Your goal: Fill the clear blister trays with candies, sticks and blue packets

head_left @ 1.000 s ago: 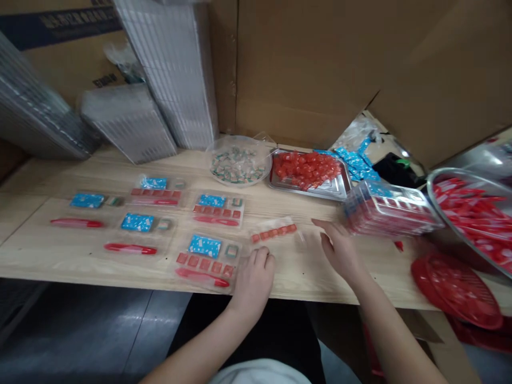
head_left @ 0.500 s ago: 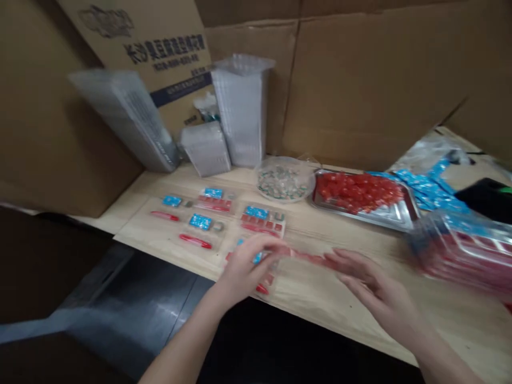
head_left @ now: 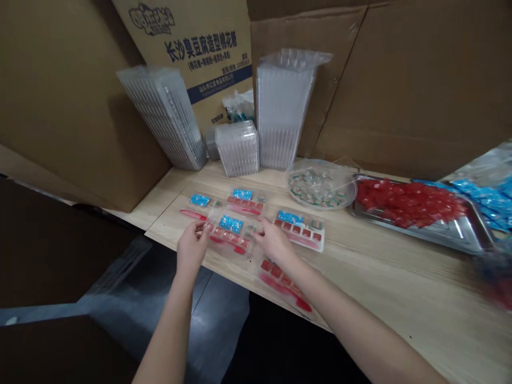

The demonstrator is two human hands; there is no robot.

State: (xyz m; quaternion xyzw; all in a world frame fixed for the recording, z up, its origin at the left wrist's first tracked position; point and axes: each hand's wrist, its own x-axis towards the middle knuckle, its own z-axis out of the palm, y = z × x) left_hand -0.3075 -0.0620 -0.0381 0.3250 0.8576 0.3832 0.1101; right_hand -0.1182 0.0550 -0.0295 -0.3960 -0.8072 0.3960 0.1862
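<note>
A clear plastic tray (head_left: pixel 224 242) lies between my two hands, with a blue patterned packet (head_left: pixel 231 223), a row of red square pieces (head_left: pixel 228 236) and a red toothbrush-shaped stick (head_left: pixel 239 249) in it. The fingers of my left hand (head_left: pixel 192 245) are closed at its left edge, beside the end of the red row. My right hand (head_left: pixel 274 241) is closed at the right edge, fingertips partly hidden. Similar filled trays surround it: one far left (head_left: pixel 199 200), one behind (head_left: pixel 245 201), one to the right (head_left: pixel 300 229) and one in front (head_left: pixel 285 277), partly under my right forearm.
Behind stand tall stacks of clear plastic trays (head_left: pixel 285 106) and a shorter stack (head_left: pixel 239 149). A round clear dish (head_left: pixel 320 184) holds small green-and-white packets. To its right a metal tray (head_left: pixel 444 239) carries red packets (head_left: pixel 412 202), with blue packets (head_left: pixel 486 197) beyond. Cardboard walls enclose the back.
Both hands have moved left, from holding a red strip in the air to a tray on the table. A red row now lies in that tray. The view has shifted too.
</note>
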